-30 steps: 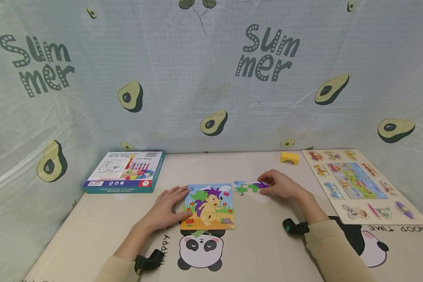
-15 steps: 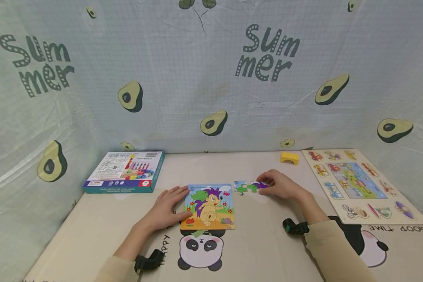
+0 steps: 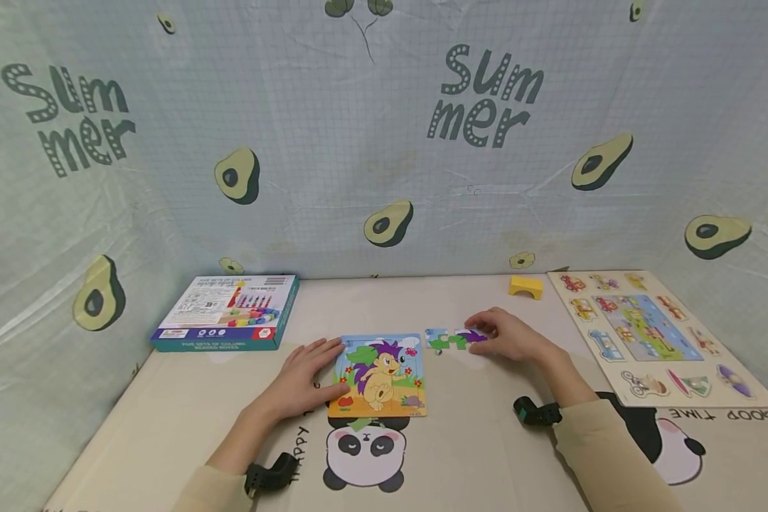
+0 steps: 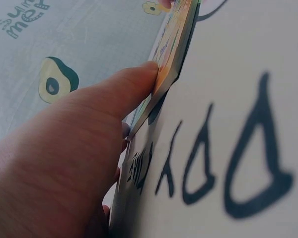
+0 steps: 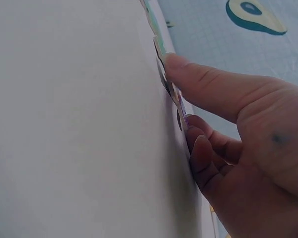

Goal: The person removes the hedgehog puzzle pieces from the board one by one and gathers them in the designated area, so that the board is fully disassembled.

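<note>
A square hedgehog puzzle (image 3: 379, 377) lies flat on the table in front of me. My left hand (image 3: 310, 378) rests at its left side, fingers extended at the upper left corner and thumb on the lower left edge. In the left wrist view the thumb (image 4: 134, 82) presses on the board's edge. Right of the board lies a blue-and-green jigsaw piece (image 3: 434, 336). A purple-and-green jigsaw piece (image 3: 471, 336) sits against its right side, the green parts meeting. My right hand (image 3: 508, 337) pinches this purple piece between thumb and fingers, low over the table.
A boxed toy set (image 3: 227, 313) lies at the back left. A yellow arch block (image 3: 525, 287) stands at the back, beside a large wooden peg puzzle board (image 3: 662, 338) at the right. A patterned cloth (image 3: 313, 235) hangs behind the table.
The gap between the blue-and-green piece and the purple piece in my right hand has closed; their edges now meet. My left hand and the hedgehog puzzle have stayed put.
</note>
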`<state>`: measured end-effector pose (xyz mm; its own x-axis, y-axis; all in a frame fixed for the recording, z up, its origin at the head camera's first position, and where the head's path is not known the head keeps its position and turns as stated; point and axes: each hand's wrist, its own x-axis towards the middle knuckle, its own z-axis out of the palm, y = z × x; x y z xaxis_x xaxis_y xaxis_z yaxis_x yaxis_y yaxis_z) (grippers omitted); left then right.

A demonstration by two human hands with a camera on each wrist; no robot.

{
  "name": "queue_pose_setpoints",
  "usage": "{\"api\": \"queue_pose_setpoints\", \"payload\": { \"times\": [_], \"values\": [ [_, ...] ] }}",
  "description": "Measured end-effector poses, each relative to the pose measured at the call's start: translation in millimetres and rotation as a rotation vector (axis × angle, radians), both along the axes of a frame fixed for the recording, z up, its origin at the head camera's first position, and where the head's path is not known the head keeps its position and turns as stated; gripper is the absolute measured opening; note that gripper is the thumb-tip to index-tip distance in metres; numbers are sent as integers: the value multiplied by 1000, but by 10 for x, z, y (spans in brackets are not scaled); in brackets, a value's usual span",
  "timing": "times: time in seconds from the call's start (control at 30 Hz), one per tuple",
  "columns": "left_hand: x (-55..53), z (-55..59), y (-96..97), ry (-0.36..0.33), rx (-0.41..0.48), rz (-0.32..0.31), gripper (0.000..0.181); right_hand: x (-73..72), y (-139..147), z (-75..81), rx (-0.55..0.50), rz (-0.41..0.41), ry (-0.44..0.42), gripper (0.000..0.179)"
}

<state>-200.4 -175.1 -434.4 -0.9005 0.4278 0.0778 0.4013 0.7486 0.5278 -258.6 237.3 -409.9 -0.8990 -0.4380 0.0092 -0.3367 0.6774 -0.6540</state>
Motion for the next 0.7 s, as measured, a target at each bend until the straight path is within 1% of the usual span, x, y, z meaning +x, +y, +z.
{"api": "queue_pose_setpoints", "payload": {
  "times": [0.17, 0.3, 0.37, 0.7],
  "values": [
    [0, 4, 8, -3, 1, 1, 81, -17, 28, -2, -28, -14, -7, 47],
    [2, 5, 11, 0, -4, 2, 80, -6, 39, 30, -61, -41, -31, 48],
    [2, 4, 10, 1, -7, 1, 80, -1, 33, 46, -80, -41, -34, 49],
    [-1, -1, -7, 1, 2, 1, 80, 46, -142, 124, -168, 12, -5, 50]
  ]
}}
